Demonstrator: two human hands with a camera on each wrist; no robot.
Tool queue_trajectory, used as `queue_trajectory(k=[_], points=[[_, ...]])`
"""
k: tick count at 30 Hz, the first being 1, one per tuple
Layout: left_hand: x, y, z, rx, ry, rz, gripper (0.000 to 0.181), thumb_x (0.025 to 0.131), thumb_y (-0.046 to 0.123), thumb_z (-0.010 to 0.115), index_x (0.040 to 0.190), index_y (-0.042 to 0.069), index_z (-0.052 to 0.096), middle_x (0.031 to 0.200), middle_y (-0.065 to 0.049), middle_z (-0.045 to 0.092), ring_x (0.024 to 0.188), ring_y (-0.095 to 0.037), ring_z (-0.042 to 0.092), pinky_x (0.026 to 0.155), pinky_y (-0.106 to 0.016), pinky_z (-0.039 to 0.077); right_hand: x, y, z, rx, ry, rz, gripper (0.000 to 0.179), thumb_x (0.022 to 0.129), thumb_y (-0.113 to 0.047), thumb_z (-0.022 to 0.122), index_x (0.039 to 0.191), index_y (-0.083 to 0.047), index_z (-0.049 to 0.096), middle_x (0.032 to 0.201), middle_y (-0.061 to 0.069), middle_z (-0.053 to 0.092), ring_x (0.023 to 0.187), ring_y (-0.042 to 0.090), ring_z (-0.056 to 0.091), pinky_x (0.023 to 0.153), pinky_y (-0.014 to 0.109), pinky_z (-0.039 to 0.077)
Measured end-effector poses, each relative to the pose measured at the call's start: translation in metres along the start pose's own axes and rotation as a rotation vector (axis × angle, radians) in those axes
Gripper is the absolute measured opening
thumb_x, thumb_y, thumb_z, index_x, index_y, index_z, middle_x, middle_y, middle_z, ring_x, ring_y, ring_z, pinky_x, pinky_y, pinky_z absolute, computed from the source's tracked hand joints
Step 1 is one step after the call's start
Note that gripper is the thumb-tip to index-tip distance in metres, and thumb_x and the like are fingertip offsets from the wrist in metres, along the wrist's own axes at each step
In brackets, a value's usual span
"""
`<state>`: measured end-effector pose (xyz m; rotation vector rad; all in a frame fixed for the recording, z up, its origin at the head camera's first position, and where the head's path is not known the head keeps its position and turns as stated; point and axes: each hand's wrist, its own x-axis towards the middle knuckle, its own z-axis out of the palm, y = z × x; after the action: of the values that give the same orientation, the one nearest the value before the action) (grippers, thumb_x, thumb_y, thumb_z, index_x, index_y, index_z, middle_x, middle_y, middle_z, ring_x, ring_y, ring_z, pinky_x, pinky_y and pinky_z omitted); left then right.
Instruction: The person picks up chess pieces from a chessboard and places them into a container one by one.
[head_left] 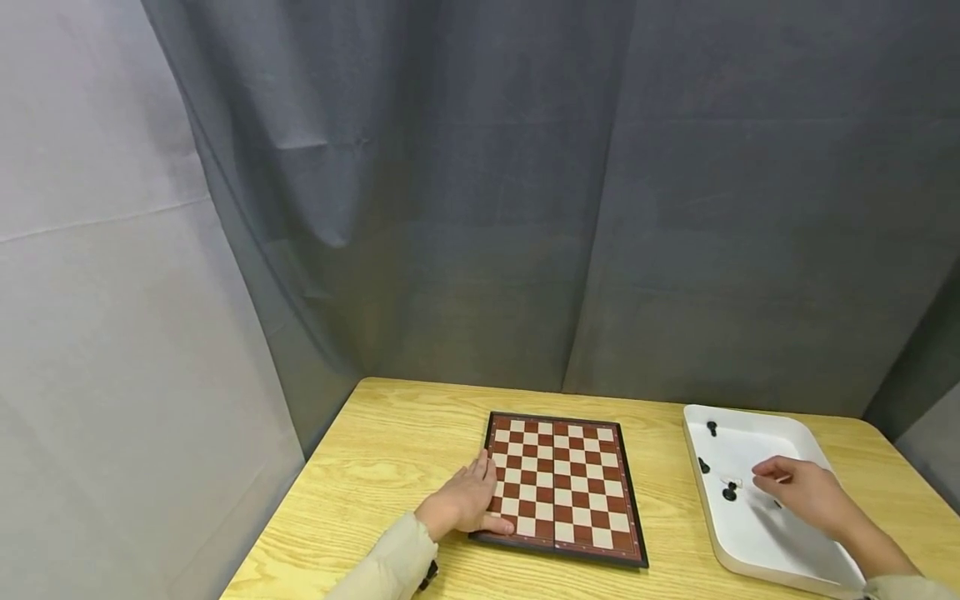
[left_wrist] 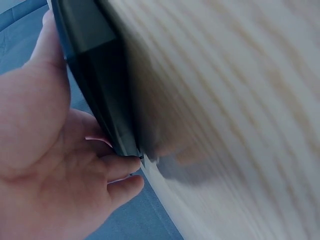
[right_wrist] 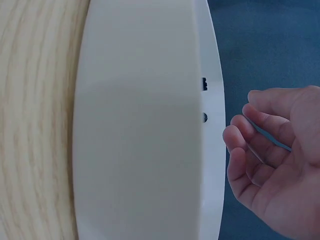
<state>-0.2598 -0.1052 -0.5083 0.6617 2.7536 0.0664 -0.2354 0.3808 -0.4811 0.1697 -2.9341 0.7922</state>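
A red and cream chessboard [head_left: 558,483] with a dark rim lies on the table. My left hand [head_left: 471,497] rests on its left edge, thumb over the near left corner. In the left wrist view, the fingers of my left hand [left_wrist: 65,150] lie along the board's black side [left_wrist: 102,85]. At the right, my right hand [head_left: 806,496] hovers above a white tray [head_left: 780,550], with its fingers loosely bent. Nothing shows between the fingertips of my right hand [right_wrist: 275,155] in the right wrist view. Black chess pieces [head_left: 729,492] lie scattered in the tray, one partly hidden by the hand.
A light wooden table [head_left: 360,475] carries the board and tray, with a strip of wood between them. Dark grey curtain [head_left: 465,208] hangs behind the table's far edge, and a pale curtain [head_left: 127,333] stands at the left.
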Motion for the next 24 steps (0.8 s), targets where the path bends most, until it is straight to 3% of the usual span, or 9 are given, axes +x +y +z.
queue_trajectory(k=[8,14,19,24], points=[[-0.001,0.003,0.001,0.007,0.011,0.011,0.109,0.075,0.072,0.052,0.15,0.0,0.018,0.156,-0.02,0.007,0.142,-0.028,0.013,0.112,-0.041,0.022,-0.003,0.0,0.004,-0.007,0.008,-0.01,0.017,0.088,-0.016,0.066,0.095,0.0,0.069,0.083,0.005,0.068,0.072,0.015,0.06,0.059,0.027,0.047],[-0.004,0.002,-0.001,0.009,0.018,0.009,0.109,0.075,0.072,0.052,0.15,0.001,0.019,0.156,-0.019,0.01,0.142,-0.031,0.014,0.113,-0.041,0.021,-0.003,-0.018,0.01,-0.012,0.035,0.001,0.018,0.088,-0.019,0.066,0.092,-0.002,0.068,0.081,0.004,0.067,0.072,0.018,0.061,0.059,0.032,0.047],[-0.001,0.0,-0.004,-0.007,0.037,0.012,0.107,0.076,0.073,0.052,0.151,0.003,0.019,0.156,-0.019,0.01,0.142,-0.032,0.014,0.112,-0.045,0.021,0.0,-0.035,0.019,-0.099,0.074,-0.032,0.026,0.086,-0.023,0.068,0.094,0.001,0.067,0.084,0.012,0.066,0.073,0.025,0.062,0.059,0.04,0.049],[0.003,0.004,-0.018,-0.028,0.11,0.011,0.1,0.082,0.069,0.052,0.15,0.003,0.02,0.155,-0.021,0.009,0.141,-0.035,0.014,0.112,-0.05,0.02,-0.002,-0.059,0.029,-0.222,0.055,-0.035,0.047,0.086,-0.036,0.067,0.105,0.007,0.064,0.093,0.023,0.061,0.078,0.04,0.058,0.058,0.052,0.048]])
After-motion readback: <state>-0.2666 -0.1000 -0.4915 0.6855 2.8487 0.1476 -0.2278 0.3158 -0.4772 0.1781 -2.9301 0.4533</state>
